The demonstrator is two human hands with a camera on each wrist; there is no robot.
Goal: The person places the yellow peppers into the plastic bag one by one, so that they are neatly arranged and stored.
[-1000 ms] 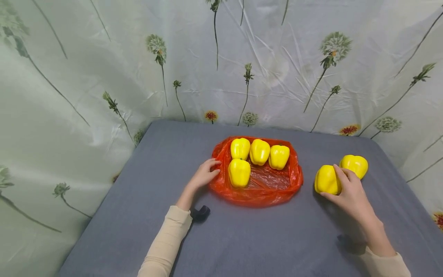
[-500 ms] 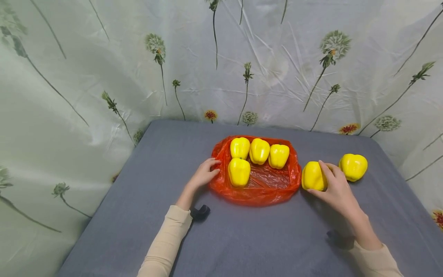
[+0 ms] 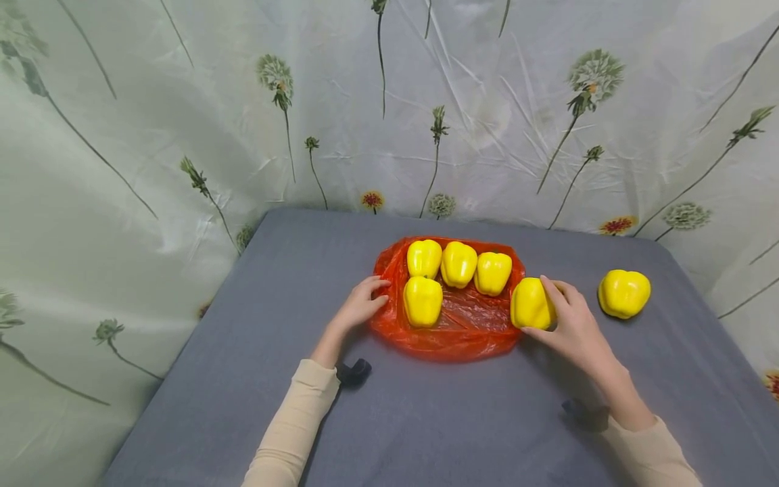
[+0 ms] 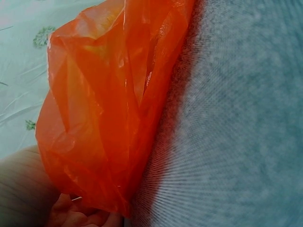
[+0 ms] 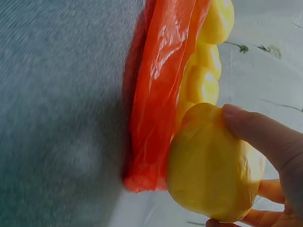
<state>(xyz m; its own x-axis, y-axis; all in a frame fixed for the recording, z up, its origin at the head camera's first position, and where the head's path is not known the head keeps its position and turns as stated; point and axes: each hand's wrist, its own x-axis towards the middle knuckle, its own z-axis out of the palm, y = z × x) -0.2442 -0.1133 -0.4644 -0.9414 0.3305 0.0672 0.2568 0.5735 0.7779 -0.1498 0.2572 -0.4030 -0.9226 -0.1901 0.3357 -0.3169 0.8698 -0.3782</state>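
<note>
On a table draped in grey cloth [image 3: 426, 419], a person in cream sleeves [image 3: 292, 426] works with both hands near its middle. The right hand [image 3: 575, 328] grips a yellow bell pepper [image 3: 531, 304], fingers and thumb curled round it, and holds it against the right edge of a red plastic bag [image 3: 462, 331]; the right wrist view shows the pepper [image 5: 208, 165] touching the crumpled red film [image 5: 156, 104], with a finger [image 5: 258, 130] lying over the top of the fruit. The left hand [image 3: 360, 306] rests at the bag's left edge, fingers loosely bent against the plastic; in the left wrist view the film [image 4: 104, 109] rises just beside the fingers [image 4: 78, 215], though whether they pinch it cannot be told. Inside the bag, one pepper [image 3: 422, 301] sits nearest the left hand. Behind it, a row of three peppers [image 3: 458, 263] stands along the bag's far side, touching one another. A sixth pepper [image 3: 623, 293] lies alone on the cloth toward the table's right edge, well apart from the bag. Beyond the far edge hangs a pale backdrop [image 3: 182, 101] printed with dandelions.
</note>
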